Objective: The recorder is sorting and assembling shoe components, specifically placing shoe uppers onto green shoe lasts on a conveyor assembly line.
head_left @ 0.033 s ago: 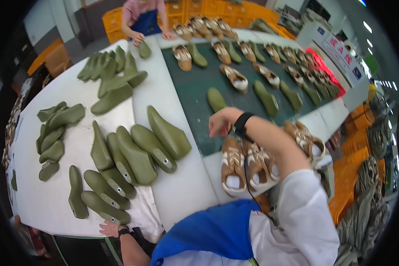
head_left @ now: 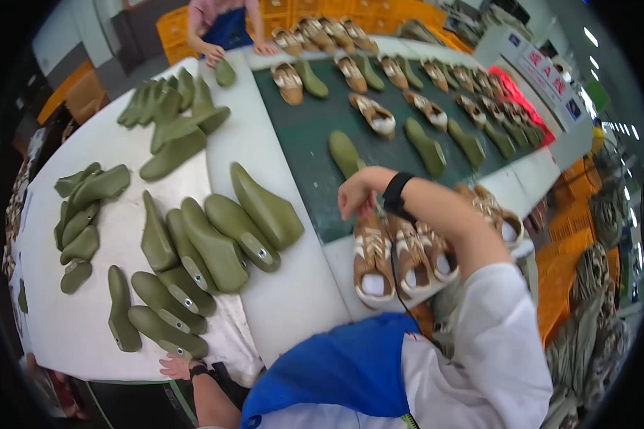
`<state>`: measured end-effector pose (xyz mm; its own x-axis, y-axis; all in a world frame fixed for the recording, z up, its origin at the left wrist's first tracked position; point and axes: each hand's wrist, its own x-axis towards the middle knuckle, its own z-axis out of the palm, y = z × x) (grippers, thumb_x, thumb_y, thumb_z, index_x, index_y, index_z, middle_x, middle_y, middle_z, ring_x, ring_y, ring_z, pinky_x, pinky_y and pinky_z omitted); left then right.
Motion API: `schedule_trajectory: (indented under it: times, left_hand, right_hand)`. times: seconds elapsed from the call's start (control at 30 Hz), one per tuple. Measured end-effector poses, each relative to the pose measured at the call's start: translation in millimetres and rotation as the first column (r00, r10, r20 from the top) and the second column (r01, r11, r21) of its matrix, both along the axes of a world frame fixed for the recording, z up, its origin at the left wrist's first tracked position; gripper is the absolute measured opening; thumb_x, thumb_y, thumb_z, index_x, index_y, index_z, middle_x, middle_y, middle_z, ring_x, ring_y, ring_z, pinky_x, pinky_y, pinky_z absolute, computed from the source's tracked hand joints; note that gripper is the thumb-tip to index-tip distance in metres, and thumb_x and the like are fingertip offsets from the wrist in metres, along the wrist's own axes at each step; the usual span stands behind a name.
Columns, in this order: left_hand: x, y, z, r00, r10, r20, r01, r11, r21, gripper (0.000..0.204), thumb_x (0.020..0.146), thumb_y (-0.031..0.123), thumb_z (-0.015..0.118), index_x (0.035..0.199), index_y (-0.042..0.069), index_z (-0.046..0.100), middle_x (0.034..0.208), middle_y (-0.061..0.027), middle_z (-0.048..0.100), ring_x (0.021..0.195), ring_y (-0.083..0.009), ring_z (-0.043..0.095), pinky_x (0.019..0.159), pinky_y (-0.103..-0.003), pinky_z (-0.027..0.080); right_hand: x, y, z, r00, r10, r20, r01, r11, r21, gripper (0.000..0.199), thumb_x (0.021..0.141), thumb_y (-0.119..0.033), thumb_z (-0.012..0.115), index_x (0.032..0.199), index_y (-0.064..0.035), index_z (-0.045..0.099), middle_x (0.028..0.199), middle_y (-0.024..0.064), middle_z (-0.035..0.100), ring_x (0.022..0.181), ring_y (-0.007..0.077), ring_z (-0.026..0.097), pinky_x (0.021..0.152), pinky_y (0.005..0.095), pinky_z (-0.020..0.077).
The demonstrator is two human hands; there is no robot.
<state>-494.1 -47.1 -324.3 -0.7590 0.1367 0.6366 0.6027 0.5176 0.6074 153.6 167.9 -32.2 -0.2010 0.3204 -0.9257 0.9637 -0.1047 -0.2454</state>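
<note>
- We see small olive shoe forms (head_left: 79, 229) clustered near the left edge of the white tabletop (head_left: 293, 300).
- Our left hand (head_left: 175, 366) rests at the near edge of the tabletop, fingers spread flat, just beside the nearest shoe form (head_left: 166, 333).
- Larger shoe forms (head_left: 222, 236) lie side by side in the middle of the tabletop.
- Our right hand (head_left: 355, 194), with a black wristband (head_left: 396, 194), hovers over the near edge of the green belt (head_left: 308, 136); fingers curled together, and we cannot tell whether they pinch anything.
- Just below it, tan woven sandals (head_left: 372, 261) sit in a row on the near right corner.
- At the far edge, another person's hand (head_left: 211, 55) touches a shoe form (head_left: 225, 71).
</note>
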Motion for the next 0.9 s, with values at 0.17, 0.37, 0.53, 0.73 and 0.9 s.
schedule_trajectory:
  times: [0.17,0.37,0.53,0.73,0.9]
  left_hand:
    - [6.0,13.4,13.8,0.958,0.279,-0.071,-0.257,0.715,-0.651,0.044,0.085,0.046,0.042,0.121,0.022,0.047,0.127,-0.0143,0.041,0.111,-0.029,0.047,0.093,-0.041,0.035]
    - [14.5,16.7,20.0,0.948,0.308,-0.085,-0.295,0.741,-0.604,0.044,0.086,0.045,0.041,0.122,0.021,0.047,0.128,-0.0158,0.039,0.112,-0.0295,0.046,0.094,-0.043,0.033]
    - [0.4,1.0,18.4,0.941,0.339,-0.003,-0.264,0.726,-0.635,0.051,0.08,0.053,0.044,0.123,0.026,0.045,0.13,-0.011,0.037,0.12,-0.0241,0.039,0.098,-0.041,0.026]
    - [13.3,3.4,32.6,0.956,0.293,-0.021,-0.247,0.762,-0.598,0.041,0.088,0.041,0.039,0.122,0.018,0.046,0.13,-0.0145,0.038,0.116,-0.0325,0.041,0.096,-0.043,0.033]
    - [62.4,24.1,69.0,0.922,0.346,0.172,-0.172,0.766,-0.62,0.042,0.088,0.04,0.038,0.124,0.019,0.046,0.133,-0.0134,0.036,0.119,-0.032,0.038,0.099,-0.042,0.031]
  right_hand:
    - [-26.4,-108.4,14.3,0.968,0.17,-0.182,-0.237,0.857,-0.458,0.052,0.079,-0.038,0.059,0.123,-0.012,0.047,0.083,0.0131,0.063,0.067,0.0187,0.063,0.06,0.0273,0.0529]
    - [-57.8,-196.3,-25.8,0.764,0.645,-0.028,-0.642,0.764,0.062,0.037,0.074,-0.033,0.065,0.097,-0.0047,0.059,0.08,0.012,0.062,0.073,0.0256,0.063,0.058,0.0342,0.0498]
    - [-52.4,-219.7,-17.3,0.814,0.497,0.302,-0.554,0.506,0.661,0.019,0.073,-0.014,0.059,0.091,-0.0086,0.06,0.087,0.011,0.063,0.082,0.0223,0.062,0.063,0.0435,0.0463]
    - [-36.9,-139.5,-17.9,0.733,0.185,-0.654,0.437,0.608,0.662,0.022,0.072,-0.007,0.051,0.092,-0.0117,0.056,0.093,0.0063,0.057,0.08,0.0265,0.058,0.067,0.0381,0.0466]
    - [5.1,-55.8,94.1,-0.085,-0.376,-0.923,0.883,0.401,-0.245,0.026,0.067,0.004,0.046,0.087,-0.0113,0.051,0.087,0.0004,0.052,0.081,0.0146,0.054,0.069,0.027,0.0454]
